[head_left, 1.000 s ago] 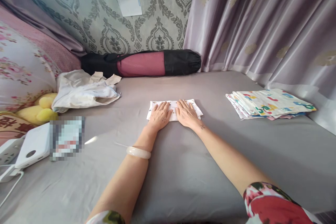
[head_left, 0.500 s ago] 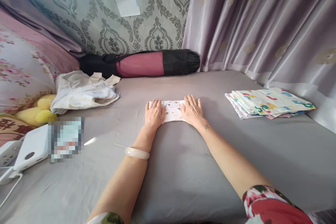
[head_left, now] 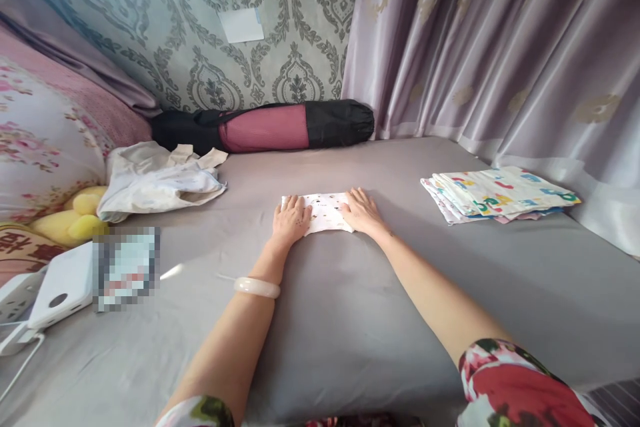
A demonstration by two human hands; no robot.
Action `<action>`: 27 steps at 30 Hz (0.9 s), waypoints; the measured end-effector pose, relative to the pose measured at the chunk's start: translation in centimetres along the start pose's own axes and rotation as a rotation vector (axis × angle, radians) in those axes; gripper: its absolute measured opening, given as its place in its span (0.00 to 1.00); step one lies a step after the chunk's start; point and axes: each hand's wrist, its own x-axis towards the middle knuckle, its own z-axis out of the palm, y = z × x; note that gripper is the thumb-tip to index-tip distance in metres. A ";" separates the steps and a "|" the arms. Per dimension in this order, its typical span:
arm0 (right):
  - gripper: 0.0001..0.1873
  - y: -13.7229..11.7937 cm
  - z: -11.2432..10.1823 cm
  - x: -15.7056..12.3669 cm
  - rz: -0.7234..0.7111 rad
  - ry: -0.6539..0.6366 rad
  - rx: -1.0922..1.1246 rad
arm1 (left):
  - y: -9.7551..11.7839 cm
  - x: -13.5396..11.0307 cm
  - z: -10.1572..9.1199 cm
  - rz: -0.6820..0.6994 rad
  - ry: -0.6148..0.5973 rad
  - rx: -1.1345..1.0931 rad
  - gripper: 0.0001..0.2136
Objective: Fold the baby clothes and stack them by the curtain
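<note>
Head view: a small folded cloth (head_left: 327, 212) lies mid-bed (head_left: 350, 333), nearer the far edge. The left hand (head_left: 290, 220) rests palm down on the cloth's left end and the right hand (head_left: 363, 212) on its right end. Both are flat with fingers slightly spread, gripping nothing, and a bare strip of cloth shows between them. A stack of printed cloths (head_left: 495, 193) sits by the right edge, well apart. A crumpled garment (head_left: 155, 180) lies toward the far left corner, with a rolled mat (head_left: 265, 128) along the far edge.
</note>
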 end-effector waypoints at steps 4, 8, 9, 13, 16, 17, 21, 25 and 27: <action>0.28 2.0 -2.1 0.9 0.073 0.027 0.269 | -1.5 0.8 -1.0 -0.076 0.056 -0.186 0.20; 0.19 4.6 -4.0 1.7 0.244 0.055 0.337 | -3.5 1.3 -3.0 -0.296 0.097 -0.210 0.20; 0.18 5.1 -4.3 1.8 0.269 0.046 0.327 | -4.0 1.3 -3.4 -0.339 0.062 -0.180 0.19; 0.15 6.3 -4.6 2.0 0.365 -0.018 0.302 | -5.3 1.2 -4.5 -0.424 -0.078 -0.091 0.18; 0.16 6.1 -4.4 2.1 0.402 -0.057 0.284 | -5.5 1.3 -4.4 -0.464 -0.102 -0.114 0.17; 0.16 5.9 -4.4 2.1 0.408 -0.063 0.279 | -5.4 1.3 -4.3 -0.477 -0.101 -0.133 0.17; 0.15 4.9 -4.4 2.2 0.413 -0.074 0.275 | -4.8 1.7 -4.0 -0.526 -0.098 -0.205 0.15; 0.10 3.9 -4.7 2.2 0.396 -0.104 0.310 | -4.3 2.1 -3.9 -0.575 -0.103 -0.235 0.13; 0.09 3.6 -4.8 2.2 0.388 -0.117 0.343 | -4.2 2.1 -3.9 -0.581 -0.105 -0.297 0.12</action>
